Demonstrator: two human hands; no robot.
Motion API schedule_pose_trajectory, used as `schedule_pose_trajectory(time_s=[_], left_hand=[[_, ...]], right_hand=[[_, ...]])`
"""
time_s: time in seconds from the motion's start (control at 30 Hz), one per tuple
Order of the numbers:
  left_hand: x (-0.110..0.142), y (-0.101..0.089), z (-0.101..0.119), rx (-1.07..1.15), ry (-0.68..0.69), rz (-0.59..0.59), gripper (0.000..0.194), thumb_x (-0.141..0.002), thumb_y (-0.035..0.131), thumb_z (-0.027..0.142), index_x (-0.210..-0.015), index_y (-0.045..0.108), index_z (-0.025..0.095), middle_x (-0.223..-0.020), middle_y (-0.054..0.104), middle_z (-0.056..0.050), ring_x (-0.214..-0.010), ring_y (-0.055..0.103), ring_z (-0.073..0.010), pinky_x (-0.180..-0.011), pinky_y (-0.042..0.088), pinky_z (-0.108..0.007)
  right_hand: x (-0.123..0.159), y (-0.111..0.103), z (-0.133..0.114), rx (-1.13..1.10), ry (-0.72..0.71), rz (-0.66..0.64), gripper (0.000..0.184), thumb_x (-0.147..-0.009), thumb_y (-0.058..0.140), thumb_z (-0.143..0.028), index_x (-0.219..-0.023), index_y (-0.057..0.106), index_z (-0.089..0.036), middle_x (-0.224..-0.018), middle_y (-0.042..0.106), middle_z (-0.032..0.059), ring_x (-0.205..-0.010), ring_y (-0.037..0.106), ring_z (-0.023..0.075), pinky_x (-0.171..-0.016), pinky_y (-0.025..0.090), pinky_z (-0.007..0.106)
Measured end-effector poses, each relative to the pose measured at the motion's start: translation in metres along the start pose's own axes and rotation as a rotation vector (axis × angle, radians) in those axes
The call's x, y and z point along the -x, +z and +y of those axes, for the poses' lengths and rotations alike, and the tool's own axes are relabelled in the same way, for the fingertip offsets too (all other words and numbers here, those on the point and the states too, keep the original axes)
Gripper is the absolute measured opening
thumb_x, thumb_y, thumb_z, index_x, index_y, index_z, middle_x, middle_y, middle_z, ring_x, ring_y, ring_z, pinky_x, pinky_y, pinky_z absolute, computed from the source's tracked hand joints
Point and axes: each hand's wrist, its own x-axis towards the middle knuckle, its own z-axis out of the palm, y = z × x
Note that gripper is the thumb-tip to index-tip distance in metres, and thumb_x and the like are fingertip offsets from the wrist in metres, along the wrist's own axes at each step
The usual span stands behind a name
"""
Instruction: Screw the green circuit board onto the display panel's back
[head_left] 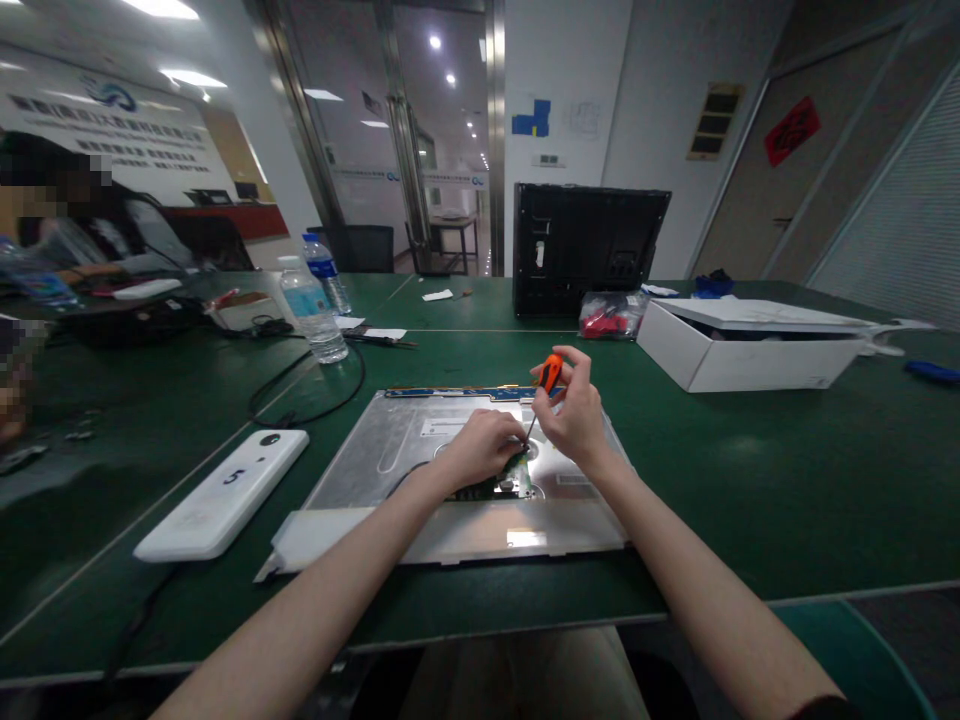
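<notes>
In the head view a flat metal display panel lies on the green table, with a blue circuit strip along its far edge. A small green circuit board is on the panel's middle, partly covered by my left hand. The fingers of that hand are bent and pressed together by the board; what they pinch, if anything, is hidden. My right hand grips an orange and black screwdriver. Its shaft slants down to the board, and the tip is close beside my left fingertips.
Left of the panel lies a white power bank marked 5, with a black cable behind. Two water bottles stand beyond. A black monitor, a bag of red items and a white box are at back right. Another person sits far left.
</notes>
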Motion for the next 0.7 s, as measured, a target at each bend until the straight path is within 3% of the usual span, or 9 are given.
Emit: schedule_pose_trajectory(time_s=[0.27,0.53,0.7], left_hand=[[-0.0006,-0.0001,0.0013,0.013,-0.032,0.012,0.015,-0.079,0.061,0.006,-0.08,0.072,0.017,-0.079,0.073,-0.004,-0.079,0.066,-0.0183,-0.076,0.046,-0.026],[0.0006,-0.0018,0.0033,0.016,-0.05,0.021,0.011,-0.08,0.063,0.009,-0.077,0.07,0.016,-0.073,0.07,-0.003,-0.071,0.064,-0.017,-0.073,0.046,-0.027],[0.0,-0.0027,0.004,0.014,-0.059,0.017,0.011,-0.08,0.063,0.009,-0.076,0.07,0.016,-0.073,0.07,-0.003,-0.072,0.064,-0.0172,-0.074,0.046,-0.027]], right_hand=[[-0.0046,-0.0018,-0.0006,0.084,-0.1,0.039,0.04,-0.085,0.062,-0.03,-0.123,0.052,-0.021,-0.096,0.061,0.0053,-0.069,0.059,0.0153,-0.058,0.05,0.027],[-0.0016,-0.0003,-0.0016,0.1,-0.066,0.045,0.047,-0.085,0.053,-0.021,-0.131,0.047,-0.019,-0.087,0.063,0.0028,-0.067,0.059,0.0151,-0.063,0.05,0.027],[-0.0021,-0.0011,-0.0006,0.088,-0.077,0.029,0.046,-0.086,0.061,-0.029,-0.13,0.05,-0.02,-0.091,0.063,0.0039,-0.071,0.06,0.016,-0.062,0.049,0.027]])
